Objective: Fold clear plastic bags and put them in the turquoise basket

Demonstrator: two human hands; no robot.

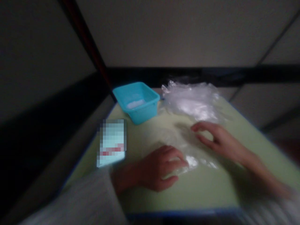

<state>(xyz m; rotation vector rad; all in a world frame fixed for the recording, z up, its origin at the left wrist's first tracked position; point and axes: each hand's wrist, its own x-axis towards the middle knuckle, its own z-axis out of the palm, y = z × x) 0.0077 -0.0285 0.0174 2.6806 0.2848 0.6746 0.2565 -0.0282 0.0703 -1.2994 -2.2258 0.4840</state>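
The turquoise tub (pixel 145 115) stands toward the far left of the pale yellow-green tabletop (pixel 199 195), with something whitish (pixel 136 104) inside it. Directly right of the tub lies a crumpled heap of clear plastic (pixel 193 101). Nearer the person than the tub, and to its right, a thin clear plastic sheet (pixel 192 162) lies flat. The person's 2 hands are over it: the left hand (pixel 158 168) is loosely curved, thumb apart from its fingers, though whether it touches the sheet cannot be told; the right hand (pixel 220 139), farther right of the tub, is unclosed, thumb and forefinger tips apart. A pixelated rectangular item (pixel 112 136) lies nearer than the tub, to its left.
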